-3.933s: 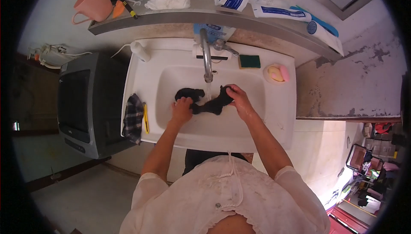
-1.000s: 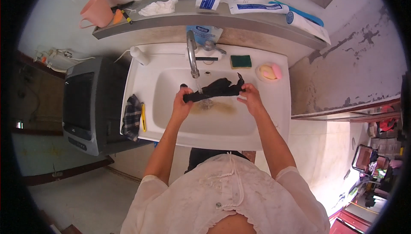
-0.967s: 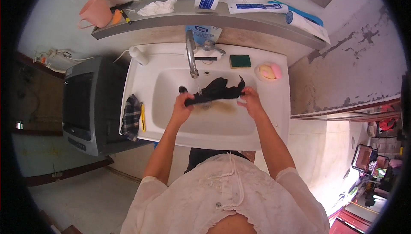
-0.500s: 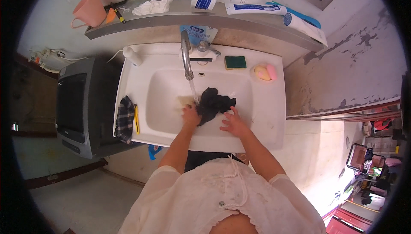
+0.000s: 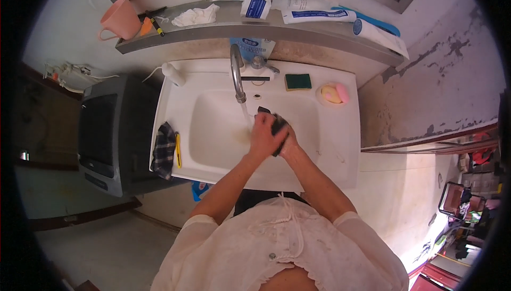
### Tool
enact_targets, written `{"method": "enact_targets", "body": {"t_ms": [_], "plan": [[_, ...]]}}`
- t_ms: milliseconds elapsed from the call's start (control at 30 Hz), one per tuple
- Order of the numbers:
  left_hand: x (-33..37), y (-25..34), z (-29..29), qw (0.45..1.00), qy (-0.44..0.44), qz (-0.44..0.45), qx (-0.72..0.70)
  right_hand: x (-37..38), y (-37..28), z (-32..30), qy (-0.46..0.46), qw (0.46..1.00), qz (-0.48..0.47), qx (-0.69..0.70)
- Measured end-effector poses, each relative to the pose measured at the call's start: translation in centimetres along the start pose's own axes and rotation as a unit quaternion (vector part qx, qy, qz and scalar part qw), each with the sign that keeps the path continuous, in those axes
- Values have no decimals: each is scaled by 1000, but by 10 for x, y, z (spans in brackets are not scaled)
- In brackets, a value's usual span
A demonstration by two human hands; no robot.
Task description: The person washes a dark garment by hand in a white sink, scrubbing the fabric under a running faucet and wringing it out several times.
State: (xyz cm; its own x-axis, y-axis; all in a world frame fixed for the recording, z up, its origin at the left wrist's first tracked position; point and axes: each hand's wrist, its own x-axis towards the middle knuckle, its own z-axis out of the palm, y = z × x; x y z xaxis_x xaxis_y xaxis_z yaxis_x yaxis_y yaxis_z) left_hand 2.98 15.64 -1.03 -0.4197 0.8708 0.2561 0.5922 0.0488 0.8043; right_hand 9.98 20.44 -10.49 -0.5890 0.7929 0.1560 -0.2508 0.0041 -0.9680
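Observation:
A bunched black cloth [image 5: 278, 124] is pressed between my two hands over the white sink basin [image 5: 210, 126]. My left hand [image 5: 265, 136] lies across its near left side with the fingers closed on it. From the right, my right hand [image 5: 289, 143] grips the same cloth, and its fingers are partly hidden behind the cloth and my left hand. The curved metal faucet [image 5: 238, 78] runs a thin stream of water into the basin, just left of the cloth.
A green sponge [image 5: 298, 82] and a soap dish with soap [image 5: 332, 94] sit on the back rim. At the left edge lie a dark plaid cloth [image 5: 164, 151] and a yellow-handled tool [image 5: 178, 150]. Above hangs a shelf [image 5: 223, 29] with tubes and a pink cup [image 5: 121, 19].
My hands have come together and gathered the black cloth, which was spread loosely in the basin, into a compact bunch between them. The view has shifted slightly.

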Motion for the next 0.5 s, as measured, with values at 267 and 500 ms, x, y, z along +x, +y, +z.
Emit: {"method": "enact_targets", "body": {"t_ms": [267, 500], "plan": [[31, -109, -43, 975, 34, -134, 174, 23, -105, 2, 117, 922, 301, 216], [5, -104, -45, 945, 24, -295, 136, 7, -49, -21, 191, 944, 247, -109]]}}
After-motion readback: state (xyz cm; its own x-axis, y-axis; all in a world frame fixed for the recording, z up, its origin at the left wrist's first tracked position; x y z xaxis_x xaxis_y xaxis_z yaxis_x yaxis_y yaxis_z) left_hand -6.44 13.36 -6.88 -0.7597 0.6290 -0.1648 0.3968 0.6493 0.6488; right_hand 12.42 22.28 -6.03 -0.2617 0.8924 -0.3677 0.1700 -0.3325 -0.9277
